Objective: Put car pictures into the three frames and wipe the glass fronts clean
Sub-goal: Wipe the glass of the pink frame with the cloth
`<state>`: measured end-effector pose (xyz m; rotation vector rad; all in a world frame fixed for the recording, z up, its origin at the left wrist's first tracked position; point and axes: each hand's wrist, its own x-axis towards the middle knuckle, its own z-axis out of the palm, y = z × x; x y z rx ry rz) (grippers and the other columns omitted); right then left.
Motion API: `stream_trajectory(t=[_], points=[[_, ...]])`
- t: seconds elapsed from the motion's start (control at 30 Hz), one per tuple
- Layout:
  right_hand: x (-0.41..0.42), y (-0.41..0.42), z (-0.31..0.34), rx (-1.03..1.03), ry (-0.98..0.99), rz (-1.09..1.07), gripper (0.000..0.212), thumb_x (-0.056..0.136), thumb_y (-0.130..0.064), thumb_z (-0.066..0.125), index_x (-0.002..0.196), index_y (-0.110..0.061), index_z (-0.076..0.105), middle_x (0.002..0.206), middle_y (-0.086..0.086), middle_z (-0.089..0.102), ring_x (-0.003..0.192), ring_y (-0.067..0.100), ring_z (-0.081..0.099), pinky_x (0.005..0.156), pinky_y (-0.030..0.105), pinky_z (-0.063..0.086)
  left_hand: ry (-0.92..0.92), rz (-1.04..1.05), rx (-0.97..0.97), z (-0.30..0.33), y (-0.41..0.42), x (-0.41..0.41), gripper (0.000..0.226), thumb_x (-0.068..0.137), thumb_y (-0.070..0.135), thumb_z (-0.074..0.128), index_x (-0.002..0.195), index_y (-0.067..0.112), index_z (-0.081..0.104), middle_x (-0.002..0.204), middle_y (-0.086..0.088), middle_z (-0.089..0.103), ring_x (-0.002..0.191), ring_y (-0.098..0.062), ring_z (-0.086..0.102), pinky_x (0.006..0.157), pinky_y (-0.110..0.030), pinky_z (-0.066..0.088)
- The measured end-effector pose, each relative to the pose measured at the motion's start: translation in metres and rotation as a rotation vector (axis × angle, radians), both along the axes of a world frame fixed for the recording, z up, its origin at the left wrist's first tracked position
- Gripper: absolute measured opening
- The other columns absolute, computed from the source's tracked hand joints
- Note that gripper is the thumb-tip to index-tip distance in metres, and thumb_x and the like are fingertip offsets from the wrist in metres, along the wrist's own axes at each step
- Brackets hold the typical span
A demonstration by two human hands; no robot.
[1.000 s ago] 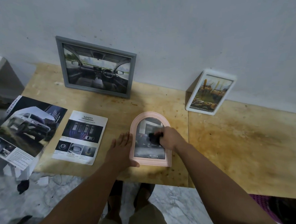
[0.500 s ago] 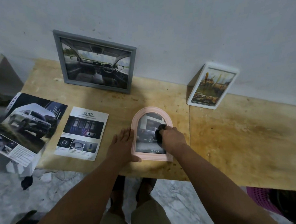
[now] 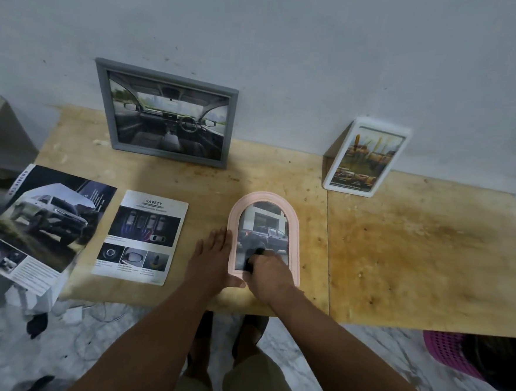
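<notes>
Head view: the right hand [image 3: 271, 274] has its fingers curled round a small dark cloth [image 3: 254, 257] and presses it onto the lower part of the glass of a pink arched frame [image 3: 295, 228], which lies flat on the wooden table [image 3: 414, 252] near its front edge. The frame holds a picture of a dark pickup truck [image 3: 263, 235], which shows just beyond the cloth. Just to the left of the gripped cloth, the left hand [image 3: 212, 262] lies flat with its fingers straight, on the table against the frame's left edge, its thumb reaching under the frame's bottom left corner; it holds nothing.

Farther left of the hands, a loose sheet headed SAFETY [image 3: 144, 236] lies flat on the table, and beyond it a larger car brochure [image 3: 41, 223] showing a pale off-road vehicle hangs partly over the table's left end.

Well beyond the grip, a grey rectangular frame [image 3: 167, 114] with a picture of a car interior leans upright against the wall. Beyond and to the right of the grip, a white frame [image 3: 366, 158] with a yellowish picture also leans at the wall, tilted.

Below the table's front edge to the far right, part of a pink perforated basket [image 3: 447, 352] shows on the marbled floor
</notes>
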<state>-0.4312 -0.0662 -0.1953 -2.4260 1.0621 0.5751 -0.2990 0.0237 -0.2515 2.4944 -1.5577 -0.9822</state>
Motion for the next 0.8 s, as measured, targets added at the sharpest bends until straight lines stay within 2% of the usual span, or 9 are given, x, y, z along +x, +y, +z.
stream_trajectory(t=[0.07,0.17,0.27,0.37,0.43,0.53,0.63,0.7,0.8], points=[[0.007,-0.011,0.003,0.182,-0.049,-0.107,0.029,0.091,-0.015,0.066,0.119,-0.019,0.074,0.115,0.007,0.074,0.105,0.027,0.067,0.089,0.033,0.057,-0.009,0.001,0.006,-0.001,0.000,0.000,0.137,0.069,0.081,0.064,0.157,0.015,-0.016,0.168,-0.009,-0.011,0.154,-0.027,-0.012,0.124,-0.052,0.001],[0.013,-0.047,0.019,0.508,-0.197,-0.398,0.049,0.087,0.011,0.055,0.123,-0.014,0.074,0.123,0.010,0.071,0.107,0.025,0.066,0.082,0.027,0.058,-0.013,-0.004,0.021,-0.001,0.000,0.001,0.137,0.068,0.081,0.064,0.157,0.015,-0.017,0.167,-0.008,-0.014,0.154,-0.026,-0.013,0.124,-0.051,0.000],[0.022,-0.080,0.030,0.356,-0.282,-0.492,0.053,0.087,0.010,0.052,0.129,-0.017,0.072,0.123,0.010,0.071,0.106,0.026,0.065,0.076,0.022,0.057,-0.004,0.001,0.009,-0.002,0.001,0.001,0.138,0.067,0.081,0.065,0.157,0.016,-0.018,0.167,-0.007,-0.015,0.154,-0.026,-0.015,0.124,-0.051,-0.002],[0.035,-0.104,0.023,0.070,-0.285,-0.407,0.046,0.088,-0.002,0.054,0.127,-0.018,0.072,0.119,0.011,0.074,0.109,0.032,0.067,0.093,0.034,0.056,-0.013,-0.010,0.012,-0.004,0.001,0.000,0.137,0.069,0.079,0.065,0.156,0.016,-0.019,0.167,-0.008,-0.017,0.153,-0.027,-0.016,0.124,-0.051,-0.004],[0.047,-0.107,0.015,-0.003,-0.271,-0.338,0.033,0.091,-0.009,0.055,0.116,-0.017,0.074,0.109,0.014,0.075,0.100,0.036,0.068,0.086,0.041,0.058,-0.011,-0.020,0.020,-0.003,0.000,0.001,0.136,0.070,0.078,0.065,0.156,0.015,-0.020,0.167,-0.008,-0.018,0.153,-0.027,-0.017,0.124,-0.051,-0.004],[0.064,-0.090,0.004,-0.016,-0.188,-0.142,0.024,0.091,-0.014,0.060,0.110,-0.015,0.075,0.104,0.012,0.074,0.094,0.035,0.069,0.078,0.039,0.057,0.001,-0.021,0.031,0.001,-0.001,0.001,0.134,0.074,0.074,0.066,0.156,0.014,-0.021,0.166,-0.008,-0.021,0.152,-0.026,-0.020,0.123,-0.050,-0.006],[0.072,-0.069,0.001,-0.062,-0.078,0.059,0.028,0.093,-0.016,0.060,0.119,-0.015,0.071,0.111,0.009,0.073,0.098,0.032,0.069,0.083,0.039,0.058,-0.006,-0.019,0.035,0.003,-0.002,0.001,0.132,0.076,0.072,0.066,0.156,0.013,-0.021,0.166,-0.008,-0.020,0.152,-0.026,-0.020,0.124,-0.050,-0.005],[0.068,-0.060,-0.002,-0.074,-0.061,0.140,0.026,0.097,-0.018,0.055,0.115,-0.015,0.073,0.110,0.009,0.074,0.097,0.031,0.069,0.083,0.039,0.058,-0.001,-0.016,0.037,0.005,-0.002,0.001,0.131,0.076,0.071,0.066,0.156,0.013,-0.020,0.166,-0.008,-0.020,0.152,-0.025,-0.019,0.124,-0.050,-0.004],[0.052,-0.049,-0.005,0.050,0.018,0.205,0.021,0.098,-0.019,0.056,0.107,-0.016,0.075,0.110,0.008,0.074,0.098,0.030,0.069,0.082,0.036,0.058,0.004,-0.010,0.039,0.006,-0.003,0.001,0.131,0.075,0.071,0.067,0.157,0.014,-0.019,0.166,-0.006,-0.020,0.152,-0.024,-0.020,0.124,-0.049,-0.004]])
